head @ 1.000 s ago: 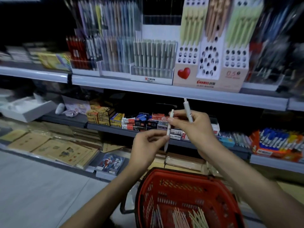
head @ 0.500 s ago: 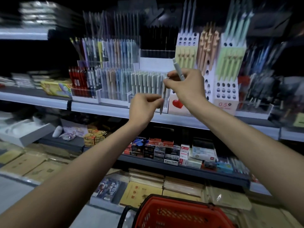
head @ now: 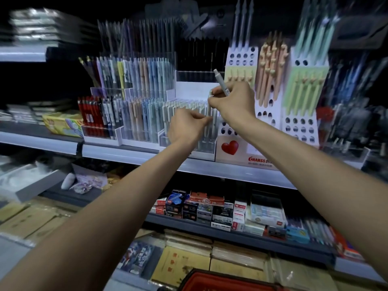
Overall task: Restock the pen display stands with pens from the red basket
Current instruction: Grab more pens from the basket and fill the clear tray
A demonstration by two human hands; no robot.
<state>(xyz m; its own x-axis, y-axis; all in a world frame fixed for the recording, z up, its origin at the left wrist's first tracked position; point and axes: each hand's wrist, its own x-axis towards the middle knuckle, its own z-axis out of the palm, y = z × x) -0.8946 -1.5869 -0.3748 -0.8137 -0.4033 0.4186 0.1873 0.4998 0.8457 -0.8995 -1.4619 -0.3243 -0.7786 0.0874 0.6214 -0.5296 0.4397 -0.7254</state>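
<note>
R hand (head: 233, 101) grip pinches pale pen (head: 210, 94), axis upright; clear stand (head: 206, 147) slot lies at 6 o'clock. L hand (head: 186, 127) at 8, curled beside shaft, hold unclear.

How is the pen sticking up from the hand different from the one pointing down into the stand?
The grey pen tilts up above the right hand; the pale pen hangs nearly upright below it. The grey pen looks darker than the pale pen. The left hand pinches only the pale pen. Both are held by the right hand.
</note>
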